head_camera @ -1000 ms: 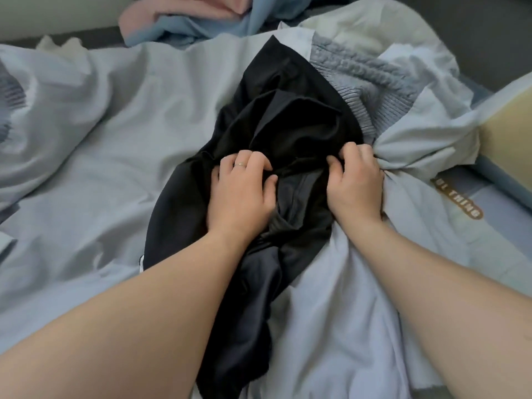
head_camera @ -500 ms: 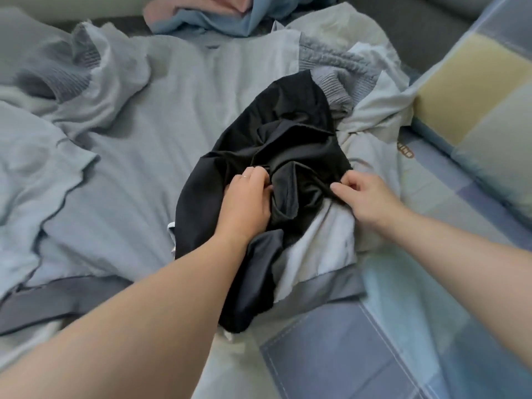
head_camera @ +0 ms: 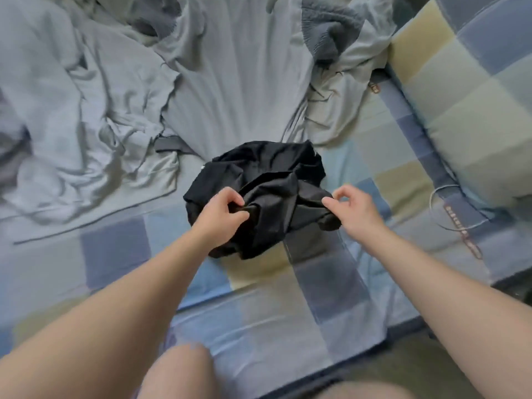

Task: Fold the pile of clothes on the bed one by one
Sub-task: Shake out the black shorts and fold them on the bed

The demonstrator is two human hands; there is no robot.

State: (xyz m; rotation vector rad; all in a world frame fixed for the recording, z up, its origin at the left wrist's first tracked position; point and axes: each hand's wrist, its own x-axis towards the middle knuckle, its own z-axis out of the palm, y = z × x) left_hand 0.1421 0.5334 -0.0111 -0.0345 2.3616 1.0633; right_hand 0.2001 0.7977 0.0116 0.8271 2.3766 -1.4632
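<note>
I've only one view to work from: the wide-angle head camera, above the bed (head_camera: 115,249), facing forward and steeply down, near enough that the bed fills almost the whole frame.

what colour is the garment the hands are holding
Black. The garment, bunched between both hands, shows in the head view.

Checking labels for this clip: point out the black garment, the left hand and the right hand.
black garment (head_camera: 267,174), head view, crumpled upper folds
left hand (head_camera: 220,216), head view, back of hand
right hand (head_camera: 357,210), head view, back of hand
</note>
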